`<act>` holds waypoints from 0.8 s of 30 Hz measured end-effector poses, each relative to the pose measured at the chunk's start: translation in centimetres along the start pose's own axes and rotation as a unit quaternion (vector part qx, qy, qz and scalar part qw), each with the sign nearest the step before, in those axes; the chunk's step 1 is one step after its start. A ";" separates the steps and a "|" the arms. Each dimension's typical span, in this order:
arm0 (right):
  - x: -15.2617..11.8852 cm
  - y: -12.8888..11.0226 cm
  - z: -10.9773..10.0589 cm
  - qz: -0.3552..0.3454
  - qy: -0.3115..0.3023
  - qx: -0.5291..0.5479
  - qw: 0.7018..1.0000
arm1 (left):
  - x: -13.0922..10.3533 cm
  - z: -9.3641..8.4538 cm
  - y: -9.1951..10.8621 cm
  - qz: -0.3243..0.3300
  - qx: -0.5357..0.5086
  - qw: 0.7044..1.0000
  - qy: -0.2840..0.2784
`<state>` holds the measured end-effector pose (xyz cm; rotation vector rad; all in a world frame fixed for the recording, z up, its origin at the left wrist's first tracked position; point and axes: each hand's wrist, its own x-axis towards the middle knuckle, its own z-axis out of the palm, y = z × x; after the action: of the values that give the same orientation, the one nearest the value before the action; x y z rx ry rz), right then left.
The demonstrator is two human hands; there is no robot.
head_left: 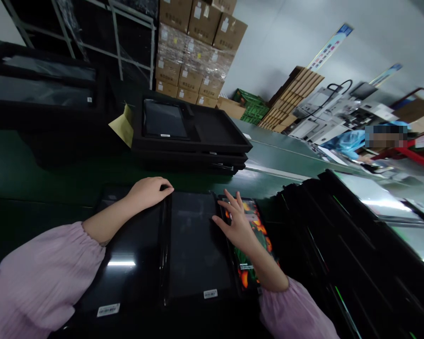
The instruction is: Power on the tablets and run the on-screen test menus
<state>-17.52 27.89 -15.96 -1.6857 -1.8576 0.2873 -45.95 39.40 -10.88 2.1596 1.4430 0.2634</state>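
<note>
Three tablets lie side by side in front of me. The left tablet (pixel 130 282) and the middle tablet (pixel 198 245) have dark screens and white barcode labels at their near edges. On the right tablet (pixel 249 235) the screen is lit with an orange and green picture. My left hand (pixel 146 194) rests at the far edge, where the left and middle tablets meet; its thumb and fingers are pinched together, and what is between them cannot be made out. My right hand (pixel 238 226) is open, fingers spread, over the upper left part of the lit tablet.
Beyond the tablets, stacked black foam trays (pixel 219 127) hold a tablet (pixel 164 120); yellow paper (pixel 123 126) sticks out beside them. More trays (pixel 38 101) stand left. At right is a tall stack of black trays (pixel 342 235). A person (pixel 349 141) works farther back, near cartons (pixel 198 52).
</note>
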 end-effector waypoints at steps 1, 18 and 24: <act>0.1 0.0 0.0 0.003 -0.004 0.000 1.000 | 0.0 0.0 0.0 -0.001 0.002 1.000 -0.003; 0.1 -0.7 0.9 -0.038 0.054 -0.033 0.997 | 0.7 0.3 0.1 -0.019 -0.014 1.000 0.009; -2.3 -2.8 -2.4 -0.070 0.135 -0.041 0.987 | -5.0 -3.8 -0.1 -0.043 -0.081 0.982 0.162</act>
<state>-18.47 24.71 -13.25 -1.5512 -1.7909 -0.0746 -49.73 36.09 -7.09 1.9821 1.6227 0.7042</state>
